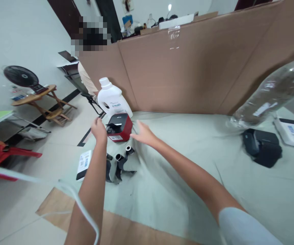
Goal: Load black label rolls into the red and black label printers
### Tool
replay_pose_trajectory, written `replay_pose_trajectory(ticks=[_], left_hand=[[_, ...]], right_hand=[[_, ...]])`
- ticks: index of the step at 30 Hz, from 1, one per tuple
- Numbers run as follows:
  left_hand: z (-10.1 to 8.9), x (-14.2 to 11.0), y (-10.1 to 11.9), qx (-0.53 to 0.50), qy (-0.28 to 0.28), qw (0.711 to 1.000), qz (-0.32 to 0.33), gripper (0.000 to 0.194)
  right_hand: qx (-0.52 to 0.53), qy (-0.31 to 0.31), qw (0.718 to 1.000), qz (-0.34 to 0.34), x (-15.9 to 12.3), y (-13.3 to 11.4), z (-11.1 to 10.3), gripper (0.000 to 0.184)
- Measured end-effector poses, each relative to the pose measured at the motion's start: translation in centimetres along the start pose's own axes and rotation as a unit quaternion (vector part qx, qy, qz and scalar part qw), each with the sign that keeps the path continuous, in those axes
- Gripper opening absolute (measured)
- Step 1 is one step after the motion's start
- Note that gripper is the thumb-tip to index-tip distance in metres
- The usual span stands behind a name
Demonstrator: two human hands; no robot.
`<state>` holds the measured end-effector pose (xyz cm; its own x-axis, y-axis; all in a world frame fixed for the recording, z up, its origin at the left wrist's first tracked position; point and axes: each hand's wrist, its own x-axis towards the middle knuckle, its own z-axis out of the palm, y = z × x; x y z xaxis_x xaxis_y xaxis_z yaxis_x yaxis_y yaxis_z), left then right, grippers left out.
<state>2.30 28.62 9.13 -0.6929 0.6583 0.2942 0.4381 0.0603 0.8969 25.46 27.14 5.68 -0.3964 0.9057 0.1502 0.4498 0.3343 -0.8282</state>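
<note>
Between my two hands stands a small red and black box-shaped device (120, 126), its dark top facing up and a white label on its front. My left hand (99, 130) is beside its left side with the fingers curled in; what they hold, if anything, is hidden. On the other side, my right hand (144, 133) is open, thumb and fingers apart, close to the device's right side. Nearer to me lie rolls with loose black ribbon or film (121, 161) on the pale green cloth. A white box with a printed label (84, 163) is partly behind my left forearm.
A white jug (113, 98) stands behind the device, against a tall cardboard panel (172, 71). To the right lie a bulky clear plastic bag (269, 92), a black device (262, 146) and a white box (292, 132). A white cable (80, 200) crosses in front. Another person sits behind the panel.
</note>
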Motion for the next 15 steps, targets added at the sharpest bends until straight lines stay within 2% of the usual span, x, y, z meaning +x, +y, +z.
replay_pose_trajectory(ticks=[1, 2, 3, 4, 5, 6, 7, 8, 9, 10, 11, 13, 15], left_hand=[[0.1, -2.5, 1.0, -0.004, 0.067, 0.993, 0.099, 0.029], [0.3, -5.6, 1.8, -0.009, 0.077, 0.98, 0.186, 0.032], [0.7, -9.3, 2.4, -0.013, 0.041, 0.966, 0.256, 0.031], [1.1, -13.3, 2.6, -0.008, -0.046, 0.946, 0.32, 0.031], [1.6, -17.4, 2.6, 0.014, -0.179, 0.905, 0.385, 0.033], [2.0, -21.3, 2.3, 0.042, -0.312, 0.842, 0.438, 0.037], [2.3, -24.9, 1.9, 0.069, -0.418, 0.767, 0.482, 0.041], [2.6, -27.9, 1.4, 0.094, -0.494, 0.696, 0.512, 0.048], [2.7, -30.3, 0.9, 0.107, -0.546, 0.638, 0.532, 0.054], [2.6, -32.1, 0.5, 0.118, -0.58, 0.598, 0.54, 0.061], [2.4, -33.3, 0.1, 0.126, -0.601, 0.574, 0.542, 0.066], [1.8, -34.4, -0.2, 0.136, -0.618, 0.562, 0.532, 0.072], [1.1, -34.6, -0.2, 0.141, -0.623, 0.563, 0.524, 0.074]], right_hand=[[-0.045, 0.04, 0.998, 0.018, -2.4, 1.0, -2.9, 0.087], [-0.093, 0.086, 0.992, 0.029, -5.3, 2.3, -6.1, 0.081], [-0.147, 0.14, 0.978, 0.043, -8.5, 3.9, -9.5, 0.075], [-0.208, 0.198, 0.956, 0.068, -11.9, 5.5, -12.9, 0.07], [-0.272, 0.252, 0.922, 0.112, -15.4, 7.1, -16.3, 0.068], [-0.331, 0.295, 0.88, 0.172, -18.7, 8.8, -19.4, 0.069], [-0.383, 0.334, 0.828, 0.237, -21.8, 10.3, -22.3, 0.071], [-0.41, 0.376, 0.774, 0.303, -24.4, 11.8, -24.8, 0.074], [-0.415, 0.379, 0.747, 0.354, -26.6, 13.2, -26.9, 0.08], [-0.403, 0.369, 0.736, 0.4, -28.2, 14.6, -28.7, 0.088], [-0.371, 0.35, 0.742, 0.435, -29.4, 15.8, -30.0, 0.096], [-0.292, 0.3, 0.783, 0.46, -30.3, 17.7, -31.6, 0.111], [-0.244, 0.265, 0.815, 0.455, -29.9, 18.5, -32.0, 0.119]])
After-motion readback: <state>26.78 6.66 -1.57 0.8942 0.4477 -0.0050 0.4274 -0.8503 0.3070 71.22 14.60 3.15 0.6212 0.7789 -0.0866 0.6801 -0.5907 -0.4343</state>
